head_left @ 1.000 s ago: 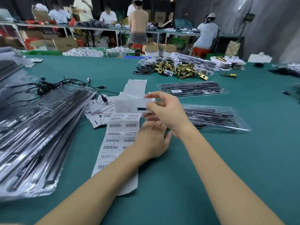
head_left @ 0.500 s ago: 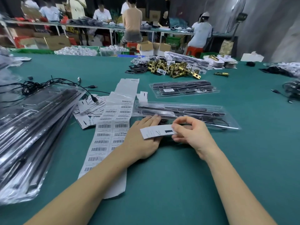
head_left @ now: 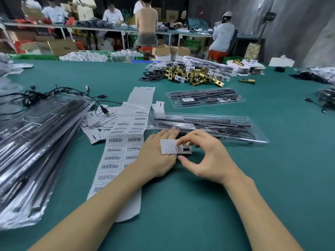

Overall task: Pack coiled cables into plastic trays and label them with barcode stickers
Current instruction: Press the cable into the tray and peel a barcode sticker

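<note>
My left hand [head_left: 156, 156] is lying flat, fingers straight, on the green table [head_left: 199, 205]; my right hand [head_left: 208, 160] is pinching a white card [head_left: 171, 146] above it.

2 bare forearms, no sleeves

A heap of brass door latches [head_left: 194, 74] lies far across the green table [head_left: 272, 169], with one stray latch [head_left: 247, 80] apart to its right. Open cardboard boxes [head_left: 170, 52] sit beyond it. Workers [head_left: 146, 20] (some seated, one standing) occupy the back bench [head_left: 108, 29].
</note>
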Action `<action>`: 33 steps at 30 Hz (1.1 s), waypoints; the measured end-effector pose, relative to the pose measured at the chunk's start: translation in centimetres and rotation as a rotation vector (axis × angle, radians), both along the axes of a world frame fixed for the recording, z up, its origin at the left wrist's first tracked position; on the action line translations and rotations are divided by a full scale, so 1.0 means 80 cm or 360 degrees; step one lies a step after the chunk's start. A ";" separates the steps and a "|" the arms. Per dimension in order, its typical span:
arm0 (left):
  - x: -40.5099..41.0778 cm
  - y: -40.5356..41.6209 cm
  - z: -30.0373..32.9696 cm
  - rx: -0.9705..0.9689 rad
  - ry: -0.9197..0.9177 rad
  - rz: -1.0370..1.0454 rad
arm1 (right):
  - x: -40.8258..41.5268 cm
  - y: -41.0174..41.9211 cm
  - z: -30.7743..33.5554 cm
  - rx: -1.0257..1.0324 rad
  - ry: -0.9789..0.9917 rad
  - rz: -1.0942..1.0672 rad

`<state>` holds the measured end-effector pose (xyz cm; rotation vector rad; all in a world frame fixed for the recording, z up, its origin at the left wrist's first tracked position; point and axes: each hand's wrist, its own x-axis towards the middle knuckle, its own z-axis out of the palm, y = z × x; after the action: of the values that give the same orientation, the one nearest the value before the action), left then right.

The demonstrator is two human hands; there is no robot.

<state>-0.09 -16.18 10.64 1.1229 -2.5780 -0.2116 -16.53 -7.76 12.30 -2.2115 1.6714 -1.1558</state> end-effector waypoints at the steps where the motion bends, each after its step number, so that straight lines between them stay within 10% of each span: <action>1: 0.000 0.000 0.000 0.0002 -0.0015 -0.0005 | 0.000 0.000 -0.001 -0.0033 0.0044 -0.0024; 33: -0.008 0.005 -0.004 -0.0179 -0.0029 0.0037 | 0.007 -0.050 0.000 -0.0674 0.0509 -0.0516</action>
<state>-0.71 -15.81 10.32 1.1185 -2.5564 -0.0503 -16.00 -11.73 12.26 -2.5523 2.1471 -1.4023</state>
